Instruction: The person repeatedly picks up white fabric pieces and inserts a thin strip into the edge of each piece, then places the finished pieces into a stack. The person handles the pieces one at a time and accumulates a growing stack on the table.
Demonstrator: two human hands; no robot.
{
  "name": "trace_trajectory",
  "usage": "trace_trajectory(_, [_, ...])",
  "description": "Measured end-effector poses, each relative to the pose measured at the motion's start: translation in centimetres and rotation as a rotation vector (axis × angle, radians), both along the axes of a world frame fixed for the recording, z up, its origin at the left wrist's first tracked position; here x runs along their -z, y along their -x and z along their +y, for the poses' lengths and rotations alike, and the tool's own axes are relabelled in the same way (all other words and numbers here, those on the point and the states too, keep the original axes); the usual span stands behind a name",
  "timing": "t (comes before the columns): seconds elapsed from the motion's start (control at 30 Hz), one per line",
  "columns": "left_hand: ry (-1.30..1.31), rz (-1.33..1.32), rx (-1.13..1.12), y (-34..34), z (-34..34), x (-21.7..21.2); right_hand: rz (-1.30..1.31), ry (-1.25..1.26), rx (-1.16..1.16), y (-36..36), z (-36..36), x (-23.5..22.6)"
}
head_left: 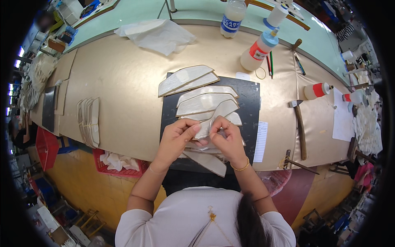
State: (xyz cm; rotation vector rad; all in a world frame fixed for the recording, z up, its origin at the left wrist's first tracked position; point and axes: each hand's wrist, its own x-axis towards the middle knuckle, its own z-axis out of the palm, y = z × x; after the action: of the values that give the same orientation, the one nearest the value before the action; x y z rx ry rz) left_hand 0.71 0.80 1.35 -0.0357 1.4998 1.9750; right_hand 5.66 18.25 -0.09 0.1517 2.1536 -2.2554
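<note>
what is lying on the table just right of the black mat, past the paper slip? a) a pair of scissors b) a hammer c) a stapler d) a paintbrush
b, a hammer with a long wooden handle and a metal head lies on the tan table, to the right of the black mat and the white paper slip.

Tan workbench (123, 99): black mat (247, 99), hammer (299, 127), glue bottles (259, 51), crumpled sheet (158, 35).
</note>
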Motion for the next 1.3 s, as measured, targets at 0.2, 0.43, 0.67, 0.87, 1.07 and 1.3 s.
trace_trajectory(0.2, [0.318,0.473,0.078,-0.7,0.7,-1.3,-0.193,0.103,0.048,0.1,-0.4,-0.5])
trace_trajectory(0.43, [0.365,0.615,0.089,1.8,-0.5,-1.3,-0.159,0.272,-0.014,0.0,3.3,-1.3])
trace_trajectory(0.67, [0.219,0.476,-0.074,4.9,-2.6,-1.8,0.062,0.353,0.318,-2.5,11.5,-3.3])
trace_trajectory(0.87, [0.229,0.413,-0.266,8.9,-4.2,0.5,0.229,0.416,0.781,-4.5,16.2,-4.5])
trace_trajectory(1.07, [0.858,0.718,-0.33,10.1,-5.1,4.0,0.172,0.317,0.694,-5.2,16.3,-3.3])
trace_trajectory(1.3, [0.903,0.874,0.051,5.7,-0.6,3.6,0.122,0.463,0.478,-2.2,11.3,-2.9])
